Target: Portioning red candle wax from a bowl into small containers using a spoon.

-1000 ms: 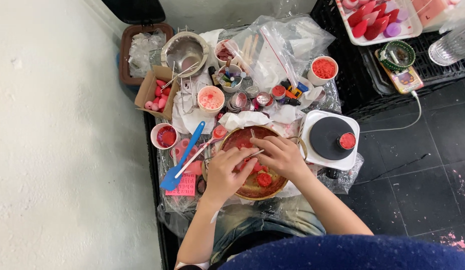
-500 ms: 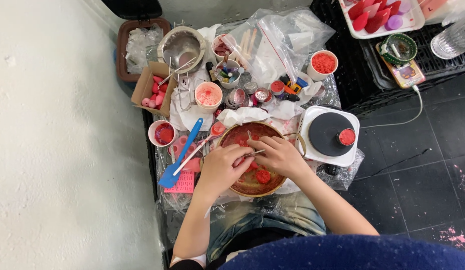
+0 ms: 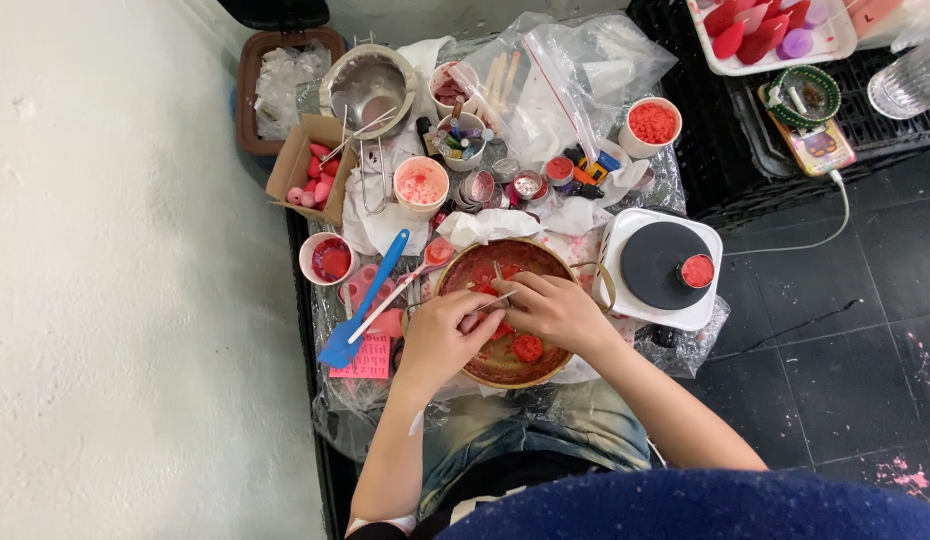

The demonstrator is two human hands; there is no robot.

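Red wax pieces lie in a round wooden bowl (image 3: 505, 372) at the near edge of a crowded low table (image 3: 325, 420) covered in clear plastic. Both hands meet over the bowl's middle. The left hand (image 3: 440, 335) is curled, fingertips pinched around a small red piece (image 3: 485, 322). The right hand (image 3: 553, 308) grips a thin metal tool (image 3: 497, 285) that points at that same piece; the tool's tip is too small to make out, so it may be tweezers or a pick. A round red wax flower (image 3: 527, 347) rests in the bowl just below the right hand.

Left of the bowl, a blue spatula (image 3: 365, 300) lies aslant, its blade near the table's left edge and above a pink note (image 3: 362, 358). Right of the bowl, almost touching its rim, sits a white hot plate (image 3: 661, 268) with a black top and a red knob. Behind the bowl, cups, tins and plastic bags fill the table to its far edge. Open room is only off the table: pale floor to the left, dark tiles to the right.
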